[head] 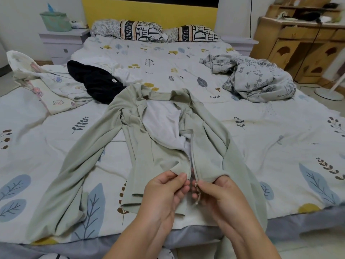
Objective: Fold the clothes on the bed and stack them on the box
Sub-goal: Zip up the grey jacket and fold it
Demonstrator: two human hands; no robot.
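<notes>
Leaf-printed bedding covers the bed [261, 139], with two lettered pillows [141, 30] at the yellow headboard. One pale green zip jacket [160, 146] lies face up near the foot edge, front open on a white lining, both sleeves spread outward. At its hem the left hand [164, 191] pinches the left front edge between thumb and fingers, and the right hand [222, 195] pinches the zipper end of the right front edge; the two hands nearly touch. Four more cloth items lie farther up: one black garment [93, 81], one white garment [119, 71] just beside it, one cartoon-print garment [39, 79] at the left, one crumpled floral cloth [261, 81] at the right. One green tissue box [56, 21] sits on the left nightstand [61, 38].
</notes>
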